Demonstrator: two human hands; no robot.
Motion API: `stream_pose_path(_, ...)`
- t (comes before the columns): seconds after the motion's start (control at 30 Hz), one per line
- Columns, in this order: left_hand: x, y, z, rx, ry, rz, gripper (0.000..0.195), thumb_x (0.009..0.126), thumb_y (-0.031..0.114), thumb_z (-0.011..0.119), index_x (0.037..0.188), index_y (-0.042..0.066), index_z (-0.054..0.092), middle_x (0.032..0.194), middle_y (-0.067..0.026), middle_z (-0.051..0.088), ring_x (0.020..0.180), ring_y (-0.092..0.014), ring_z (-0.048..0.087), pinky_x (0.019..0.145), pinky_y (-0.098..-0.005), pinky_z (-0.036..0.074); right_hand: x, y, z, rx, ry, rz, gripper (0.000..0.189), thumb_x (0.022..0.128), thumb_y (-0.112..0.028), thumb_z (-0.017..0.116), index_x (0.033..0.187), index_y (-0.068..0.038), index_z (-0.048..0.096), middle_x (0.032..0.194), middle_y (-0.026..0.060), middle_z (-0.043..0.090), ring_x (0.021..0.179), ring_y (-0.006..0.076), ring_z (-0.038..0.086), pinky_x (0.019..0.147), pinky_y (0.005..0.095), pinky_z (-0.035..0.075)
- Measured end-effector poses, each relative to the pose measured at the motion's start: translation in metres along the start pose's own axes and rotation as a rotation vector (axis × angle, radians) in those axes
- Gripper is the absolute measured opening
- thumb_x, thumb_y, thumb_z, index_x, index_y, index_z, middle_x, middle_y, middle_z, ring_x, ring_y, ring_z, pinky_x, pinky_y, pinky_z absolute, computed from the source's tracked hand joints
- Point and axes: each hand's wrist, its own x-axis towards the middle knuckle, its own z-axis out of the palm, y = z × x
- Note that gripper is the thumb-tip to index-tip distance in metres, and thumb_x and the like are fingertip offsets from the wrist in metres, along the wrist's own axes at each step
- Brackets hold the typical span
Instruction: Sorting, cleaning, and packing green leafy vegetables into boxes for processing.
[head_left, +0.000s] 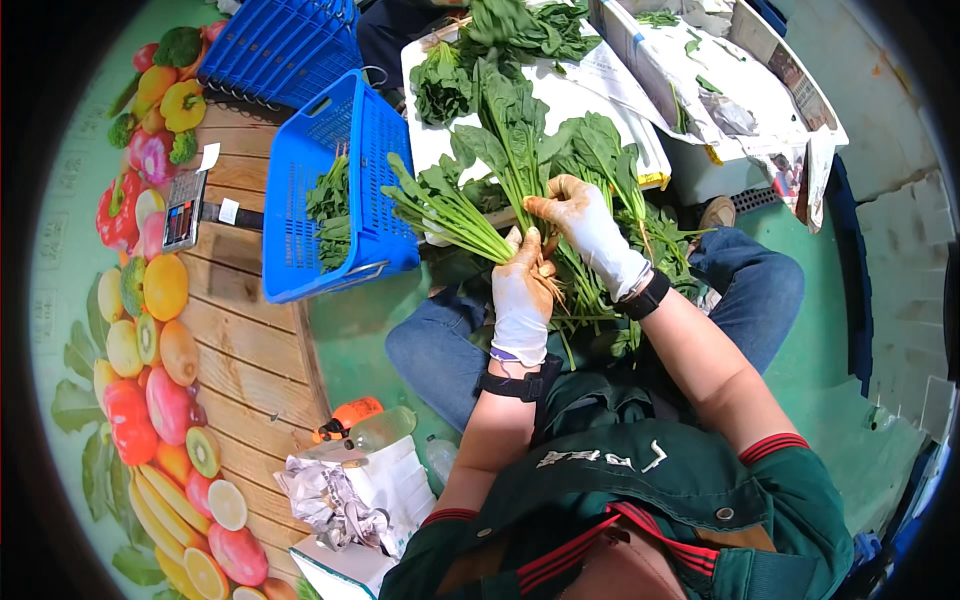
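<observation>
My left hand (525, 300), in a soiled white glove, is closed around the root end of a bunch of leafy greens that look like spinach (469, 225); pale roots stick out by its fingers. My right hand (581, 225), gloved likewise, pinches the stems of upright spinach plants (517, 142) just above the left hand. More loose greens (589, 281) lie beneath the hands, over my lap. Ahead, a heap of spinach (525, 30) rests on a white foam box lid or paper-covered surface (637, 142).
A blue plastic basket (382, 187) holding some greens stands at left on wooden slats (240, 300), with stacked blue baskets (277, 52) behind. A paper-lined foam box (757, 161) is at upper right. Bottles (382, 430) and crumpled paper (330, 499) lie at lower left.
</observation>
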Motion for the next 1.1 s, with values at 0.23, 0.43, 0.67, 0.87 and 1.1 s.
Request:
stream_pose_path(0.23, 0.007, 0.006, -0.007, -0.184, -0.077, -0.029, 0.014, 0.092, 0.011, 0.044, 0.102, 0.005, 0.053, 0.093, -0.0046, 0.059, 0.086, -0.014, 0.058, 0.057, -0.0233, 0.044, -0.020, 0.024, -0.002, -0.171, 0.087, -0.176, 0.017, 0.076, -0.013, 0.063, 0.082, 0.001, 0.058, 0.070, 0.0128, 0.064, 0.050, 0.0196, 0.061, 0.049, 0.0308, 0.049)
stream_pose_path(0.43, 0.003, 0.007, -0.009, -0.046, -0.031, -0.040, 0.028, 0.088, 0.011, 0.048, 0.112, -0.002, 0.054, 0.101, -0.0112, 0.061, 0.086, -0.019, 0.060, 0.078, -0.0278, 0.049, -0.047, 0.032, 0.021, -0.813, 0.085, -0.873, 0.010, 0.068, -0.010, 0.063, 0.076, -0.005, 0.058, 0.069, 0.0095, 0.059, 0.062, 0.0218, 0.059, 0.056, 0.0326, 0.046)
stream_pose_path(0.67, 0.003, -0.002, 0.009, 0.025, -0.071, 0.182, 0.028, 0.090, 0.004, 0.045, 0.117, -0.003, 0.051, 0.098, -0.0076, 0.060, 0.079, -0.014, 0.058, 0.069, -0.0209, 0.046, -0.002, 0.038, 0.004, -0.343, 0.293, -0.266, 0.033, 0.075, -0.025, 0.069, 0.076, 0.005, 0.053, 0.061, 0.0158, 0.056, 0.055, 0.0254, 0.054, 0.053, 0.0349, 0.044)
stream_pose_path(0.87, 0.001, -0.009, 0.000, 0.052, 0.052, 0.199, 0.028, 0.087, 0.007, 0.054, 0.113, -0.004, 0.055, 0.096, -0.0054, 0.060, 0.072, -0.009, 0.055, 0.057, -0.0189, 0.040, -0.004, 0.037, 0.004, -0.119, 0.210, -0.221, 0.033, 0.074, -0.023, 0.067, 0.076, 0.006, 0.052, 0.061, 0.0177, 0.057, 0.057, 0.0269, 0.058, 0.055, 0.0351, 0.046)
stream_pose_path(1.1, 0.021, 0.003, -0.048, 0.744, -0.063, 0.235, 0.027, 0.088, 0.005, 0.047, 0.112, -0.003, 0.055, 0.101, -0.0150, 0.059, 0.087, -0.019, 0.059, 0.074, -0.0279, 0.049, -0.054, 0.031, 0.018, -0.282, -0.136, -0.513, 0.028, 0.073, -0.014, 0.065, 0.097, -0.001, 0.059, 0.083, 0.0202, 0.062, 0.077, 0.0316, 0.062, 0.069, 0.0312, 0.049)
